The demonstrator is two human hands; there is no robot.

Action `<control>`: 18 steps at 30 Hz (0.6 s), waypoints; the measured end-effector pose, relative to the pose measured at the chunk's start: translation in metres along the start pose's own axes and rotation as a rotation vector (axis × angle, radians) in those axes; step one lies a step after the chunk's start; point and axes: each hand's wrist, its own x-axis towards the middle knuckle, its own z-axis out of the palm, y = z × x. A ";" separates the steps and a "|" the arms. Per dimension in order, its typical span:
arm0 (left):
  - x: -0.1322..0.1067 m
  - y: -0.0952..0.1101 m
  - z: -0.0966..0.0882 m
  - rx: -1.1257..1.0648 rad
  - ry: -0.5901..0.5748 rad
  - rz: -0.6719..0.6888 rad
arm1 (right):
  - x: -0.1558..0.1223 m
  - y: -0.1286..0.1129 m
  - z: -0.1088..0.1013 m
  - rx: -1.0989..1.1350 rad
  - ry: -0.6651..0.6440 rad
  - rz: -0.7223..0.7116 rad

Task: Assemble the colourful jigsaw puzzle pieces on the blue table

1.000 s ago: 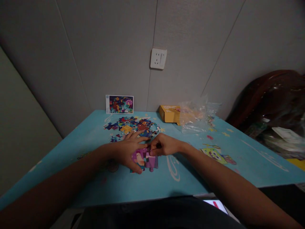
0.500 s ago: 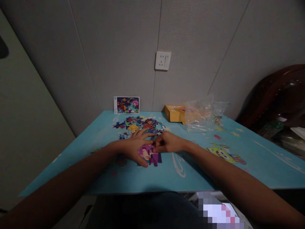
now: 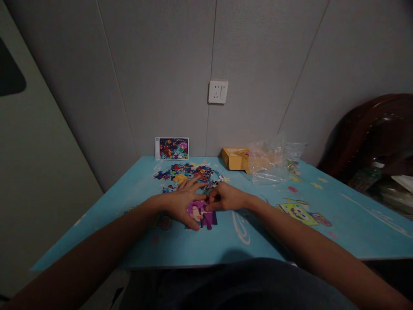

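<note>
With right hand curled at back right of puzzle, cannot tell if gripping; with left hand spread, empty, round left.

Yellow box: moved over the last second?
No. Judged against the wall socket, the yellow box keeps its place, below and slightly to the right; the whole view has shifted with the camera.
</note>
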 end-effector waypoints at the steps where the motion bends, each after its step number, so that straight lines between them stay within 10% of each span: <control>1: 0.000 0.000 -0.001 0.003 -0.004 0.001 | 0.000 0.000 0.000 0.004 -0.003 0.004; 18: -0.001 -0.007 0.005 -0.029 0.022 -0.010 | 0.001 0.000 0.001 -0.046 0.017 0.056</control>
